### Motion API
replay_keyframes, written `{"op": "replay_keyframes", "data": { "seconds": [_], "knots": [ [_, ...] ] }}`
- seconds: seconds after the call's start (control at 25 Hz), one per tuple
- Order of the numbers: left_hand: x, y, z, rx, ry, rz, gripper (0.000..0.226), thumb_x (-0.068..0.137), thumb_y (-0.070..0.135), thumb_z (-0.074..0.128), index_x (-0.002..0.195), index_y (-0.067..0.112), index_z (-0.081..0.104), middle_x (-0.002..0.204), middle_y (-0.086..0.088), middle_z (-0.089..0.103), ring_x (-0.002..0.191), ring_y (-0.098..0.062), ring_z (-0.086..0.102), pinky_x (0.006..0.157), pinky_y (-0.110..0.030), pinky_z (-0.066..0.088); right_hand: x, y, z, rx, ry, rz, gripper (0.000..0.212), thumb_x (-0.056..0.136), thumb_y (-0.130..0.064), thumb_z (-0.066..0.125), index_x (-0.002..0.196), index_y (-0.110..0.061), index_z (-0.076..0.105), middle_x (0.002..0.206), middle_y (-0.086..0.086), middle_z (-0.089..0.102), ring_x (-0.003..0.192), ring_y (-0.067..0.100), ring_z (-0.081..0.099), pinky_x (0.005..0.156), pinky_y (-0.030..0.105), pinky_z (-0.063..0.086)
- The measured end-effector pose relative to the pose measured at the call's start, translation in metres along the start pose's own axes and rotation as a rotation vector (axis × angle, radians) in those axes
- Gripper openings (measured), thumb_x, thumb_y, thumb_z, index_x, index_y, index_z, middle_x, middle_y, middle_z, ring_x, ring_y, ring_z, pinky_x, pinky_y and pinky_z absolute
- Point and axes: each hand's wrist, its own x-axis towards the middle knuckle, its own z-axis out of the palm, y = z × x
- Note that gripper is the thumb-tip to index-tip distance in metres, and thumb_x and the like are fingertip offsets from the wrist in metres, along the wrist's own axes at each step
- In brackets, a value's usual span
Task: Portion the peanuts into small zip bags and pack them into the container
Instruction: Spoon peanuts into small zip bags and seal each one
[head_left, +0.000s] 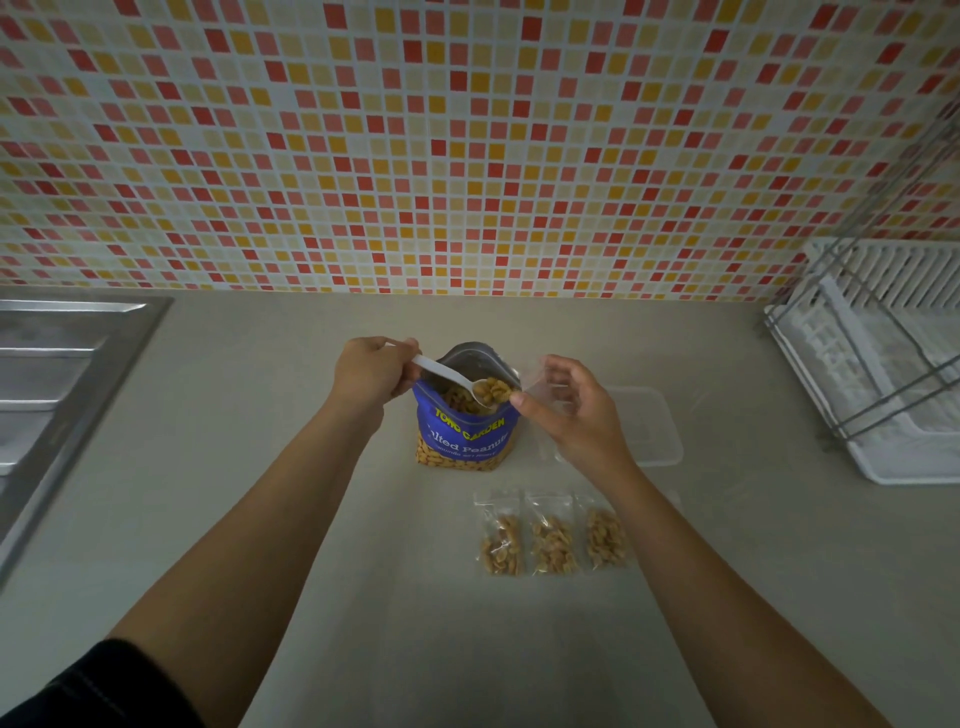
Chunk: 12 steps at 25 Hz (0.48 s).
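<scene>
Three filled zip bags (553, 538) lay near the peanut bag (462, 415). Left hand (371, 371) gripped a heaped white spoon (457, 376); right hand (571, 410) pinched an empty zip bag (540, 379) (mouth barely parted), so peanuts could spill in transfer.

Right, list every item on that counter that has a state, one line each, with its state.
Blue foil peanut bag: upright, top open.
White plastic spoon: held by the left hand, loaded with peanuts.
Small clear zip bag: held by the right hand, looks empty.
Three small filled zip bags: lying flat in a row, peanuts inside.
Clear plastic container: on the counter, no bags visible inside.
</scene>
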Motion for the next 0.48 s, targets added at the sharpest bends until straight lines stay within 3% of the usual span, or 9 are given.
{"op": "replay_keyframes", "data": {
  "seconds": [0.08,0.24,0.48],
  "knots": [
    [0.003,0.001,-0.004,-0.017,0.019,-0.005,0.02,0.092,0.018,0.054,0.091,0.001,0.064,0.063,-0.008,0.055,0.057,-0.013,0.049,0.056,-0.02,0.045,0.001,-0.001,-0.002,-0.031,0.031,-0.033,0.052,0.069,-0.03,0.08,0.113,-0.027,0.054,0.103,-0.022,0.056,0.095,-0.003,0.053,0.071,0.0,0.04],
    [0.007,0.001,-0.016,-0.074,-0.001,-0.02,0.019,0.094,0.018,0.051,0.091,0.002,0.061,0.065,-0.007,0.053,0.058,-0.012,0.046,0.056,-0.02,0.042,0.006,-0.005,-0.001,-0.173,0.018,-0.119,0.06,0.065,-0.028,0.083,0.118,-0.02,0.056,0.103,-0.015,0.058,0.093,-0.003,0.054,0.075,0.001,0.039],
    [0.008,0.016,-0.029,-0.164,-0.002,-0.002,0.018,0.095,0.017,0.049,0.083,0.007,0.058,0.068,-0.005,0.051,0.058,-0.01,0.045,0.055,-0.017,0.04,0.014,-0.008,0.011,-0.391,0.023,-0.201,0.062,0.061,-0.042,0.079,0.115,-0.023,0.057,0.108,-0.007,0.063,0.1,0.014,0.058,0.089,0.034,0.049]
  ]
}}
